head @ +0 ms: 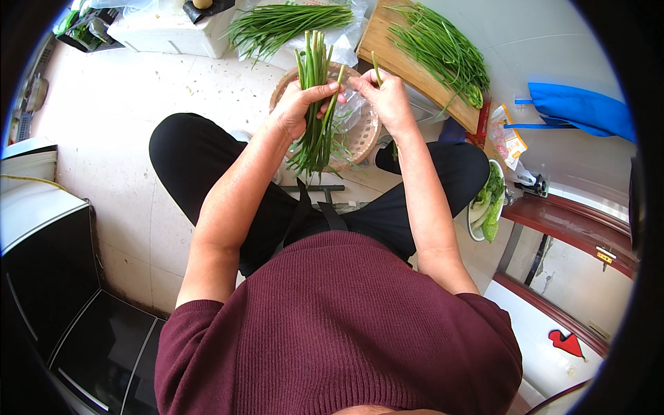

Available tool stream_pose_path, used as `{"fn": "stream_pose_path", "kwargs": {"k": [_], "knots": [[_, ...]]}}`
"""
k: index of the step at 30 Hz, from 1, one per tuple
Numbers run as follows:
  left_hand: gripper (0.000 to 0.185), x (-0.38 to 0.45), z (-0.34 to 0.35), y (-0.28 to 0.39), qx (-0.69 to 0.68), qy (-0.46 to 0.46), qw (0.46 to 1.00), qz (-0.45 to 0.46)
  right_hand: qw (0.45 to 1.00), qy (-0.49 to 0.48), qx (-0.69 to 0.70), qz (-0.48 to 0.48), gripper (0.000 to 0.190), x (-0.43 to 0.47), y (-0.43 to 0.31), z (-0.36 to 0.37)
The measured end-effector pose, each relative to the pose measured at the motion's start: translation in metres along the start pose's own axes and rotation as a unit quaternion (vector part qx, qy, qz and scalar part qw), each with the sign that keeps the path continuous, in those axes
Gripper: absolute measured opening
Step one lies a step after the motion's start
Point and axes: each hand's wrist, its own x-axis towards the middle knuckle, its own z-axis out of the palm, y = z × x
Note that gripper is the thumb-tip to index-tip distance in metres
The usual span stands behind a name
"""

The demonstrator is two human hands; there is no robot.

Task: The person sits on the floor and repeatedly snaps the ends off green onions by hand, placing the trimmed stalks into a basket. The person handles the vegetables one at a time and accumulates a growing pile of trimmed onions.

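A bunch of green garlic chives [314, 70] stands nearly upright in my left hand [298, 106], pale cut ends up and leaf tips hanging down. One stalk leans slightly apart from the bunch near my left thumb. To the right, my right hand [386, 98] pinches a single chive stalk [376, 67] between thumb and fingers. Beneath both hands sits a round tan plastic basket [371, 132] with a slotted wall. It holds clear plastic film [353, 111] and loose green bits; my hands and the bunch hide part of it.
Chives [295, 21] lie on a plastic bag beyond the basket. More chives [441, 49] rest on a wooden board [376, 33]. A white foam box [171, 36] is at the upper left. By my right knee stands a bowl of leafy greens [487, 207].
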Motion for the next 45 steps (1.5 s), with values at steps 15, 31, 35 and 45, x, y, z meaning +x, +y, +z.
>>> {"fn": "stream_pose_path", "kwargs": {"k": [15,31,35,45], "knots": [[0.017,0.008,-0.010,-0.014,-0.055,0.067,0.996,-0.008,0.976,-0.103,0.190,0.025,0.012,-0.016,-0.021,0.025],[0.034,0.007,-0.010,-0.012,-0.094,-0.112,0.989,-0.010,0.941,-0.079,0.325,0.037,0.021,-0.001,-0.047,0.016],[0.033,0.006,-0.011,-0.012,-0.090,-0.143,0.986,-0.016,0.939,-0.086,0.331,0.031,0.014,0.004,-0.043,0.025],[0.020,0.016,-0.024,-0.017,-0.058,0.107,0.991,-0.051,0.941,-0.018,0.331,0.066,0.015,0.006,-0.023,-0.013]]}}
